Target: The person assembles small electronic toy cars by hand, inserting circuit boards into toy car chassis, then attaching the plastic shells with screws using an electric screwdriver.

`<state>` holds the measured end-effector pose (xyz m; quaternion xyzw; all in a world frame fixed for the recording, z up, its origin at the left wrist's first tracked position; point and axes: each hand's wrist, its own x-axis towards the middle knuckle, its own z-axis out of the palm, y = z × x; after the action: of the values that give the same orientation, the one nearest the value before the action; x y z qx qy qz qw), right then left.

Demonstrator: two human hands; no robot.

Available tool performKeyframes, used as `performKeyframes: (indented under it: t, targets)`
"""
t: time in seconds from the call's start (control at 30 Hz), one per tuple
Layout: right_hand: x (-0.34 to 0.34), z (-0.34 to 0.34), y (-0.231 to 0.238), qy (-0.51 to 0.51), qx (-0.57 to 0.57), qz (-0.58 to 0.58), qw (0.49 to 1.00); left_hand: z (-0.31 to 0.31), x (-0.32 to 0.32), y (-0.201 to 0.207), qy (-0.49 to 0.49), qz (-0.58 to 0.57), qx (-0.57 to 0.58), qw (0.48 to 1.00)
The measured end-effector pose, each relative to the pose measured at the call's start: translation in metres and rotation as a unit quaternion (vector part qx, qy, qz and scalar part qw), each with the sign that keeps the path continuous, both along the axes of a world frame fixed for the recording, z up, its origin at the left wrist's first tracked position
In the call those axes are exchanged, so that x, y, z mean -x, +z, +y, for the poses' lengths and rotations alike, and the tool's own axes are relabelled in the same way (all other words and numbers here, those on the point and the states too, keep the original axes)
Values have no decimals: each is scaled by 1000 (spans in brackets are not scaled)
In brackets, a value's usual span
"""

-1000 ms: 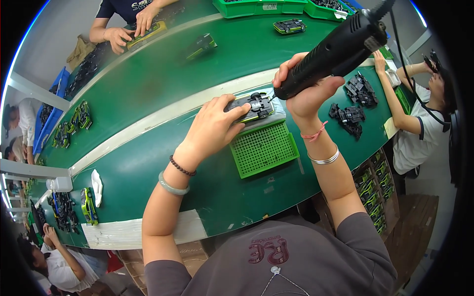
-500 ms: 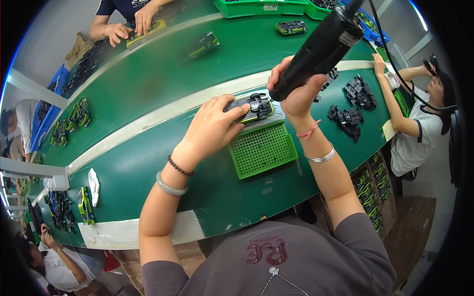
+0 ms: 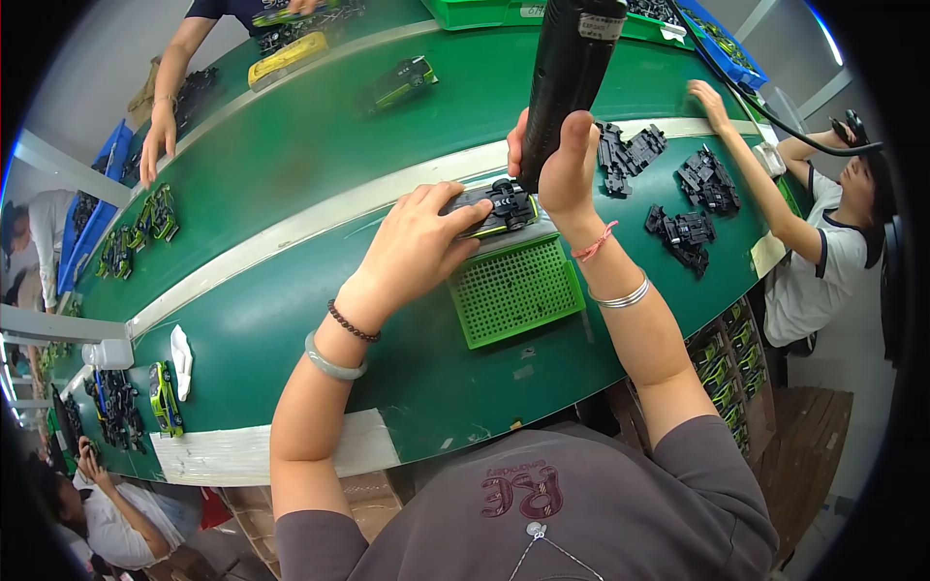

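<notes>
A toy car [image 3: 511, 206] lies with its black underside and wheels up, its green body edge showing below. My left hand [image 3: 417, 230] is closed round its left end, pressing it down with thumb and fingers. My right hand [image 3: 562, 174] grips a black electric screwdriver [image 3: 572, 73], held nearly upright over the car's right end. The tool's tip is hidden behind my hand, so contact with the car cannot be made out. Just in front of the car sits a green perforated basket [image 3: 513, 300].
Black car chassis parts [image 3: 707, 181] lie in piles to the right. Finished-looking green cars [image 3: 167, 399] stand at the left. Beyond the pale divider, another car [image 3: 402, 82] lies on the green surface. A yellow block [image 3: 288, 60] is near a co-worker's arm [image 3: 170, 87]. A cable [image 3: 765, 116] hangs at right.
The screwdriver has swung more upright as my right hand moved slightly left. My left hand stays on the car. The far co-worker's hand left the yellow block and reaches toward the cars at left.
</notes>
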<state>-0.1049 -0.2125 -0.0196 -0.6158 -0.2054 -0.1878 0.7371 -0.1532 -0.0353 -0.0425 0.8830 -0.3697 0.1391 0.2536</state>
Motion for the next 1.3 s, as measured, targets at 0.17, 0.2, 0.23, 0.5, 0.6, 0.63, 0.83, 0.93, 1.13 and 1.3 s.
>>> performKeyframes:
  t: [0.17, 0.2, 0.23, 0.5, 0.6, 0.63, 0.83, 0.93, 1.13, 1.3]
  targets:
    - [-2, -3, -4, 15, -15, -15, 1000, 1, 0, -1, -2, 5, 0, 1000]
    - [-2, -4, -5, 13, -46, -9, 999, 1, 0, 0, -2, 10, -7, 1000]
    - [4, -10, -7, 41, -71, -10, 997, 2, 0, 0, -3, 16, -13, 1000]
    - [72, -27, -26, 20, -133, 66, 989, 2, -2, -1, -2, 27, -3, 1000]
    - [72, -29, -32, 27, -143, 57, 988, 1, -3, -4, 0, 10, 10, 1000]
    - [71, -28, -33, 22, -148, 55, 987, 2, -3, -4, 0, 9, 10, 1000]
    - [71, -26, -33, -2, -126, 69, 990, 2, -2, -4, 1, 10, 11, 1000]
    - [71, -25, -33, -14, -98, 77, 992, 1, -2, -4, 1, 8, 11, 1000]
    - [74, -22, -35, 13, -43, 67, 997, 2, -2, -5, 3, 9, 10, 1000]
    - [74, -24, -35, 24, -33, 58, 997, 1, -2, -2, 2, 11, 13, 1000]
